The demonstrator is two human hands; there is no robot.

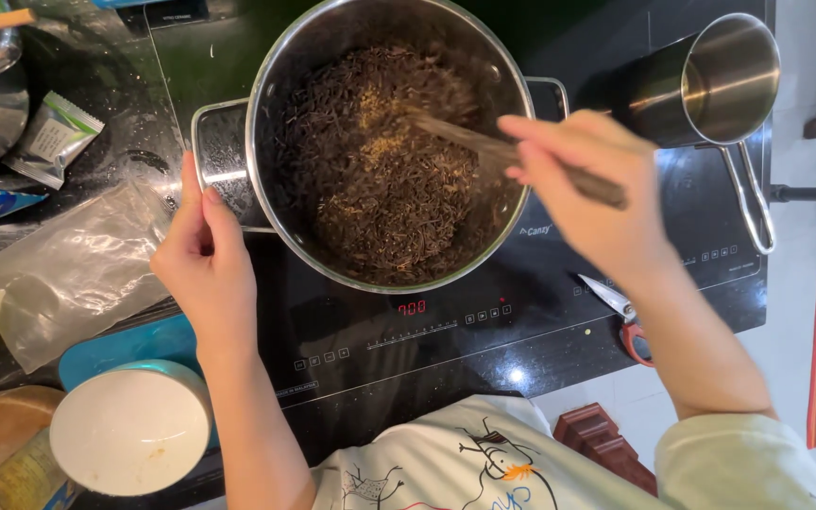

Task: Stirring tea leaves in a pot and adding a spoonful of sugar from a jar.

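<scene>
A big black induction cooktop point(484, 331) fills the middle of the view. On it sits a large steel pot point(280, 123) full of dark, thin shreds point(380, 189), with a lighter patch near the middle.

The right hand point(583, 194) is at about 3 o'clock from the pot. It is closed tight around a wooden stirring stick point(484, 144). The stick's long line runs from the hand up toward 10 o'clock, and its far end sits in the shreds near the pot's middle. The stick looks blurry.

The left hand point(202, 260) is at about 8 o'clock from the pot. Its fingers press on the pot's left handle point(214, 156), holding it lightly.

A small steel cup point(724, 80) stands at 2 o'clock. Scissors point(620, 316) lie at 5 o'clock, just under the right wrist.
</scene>
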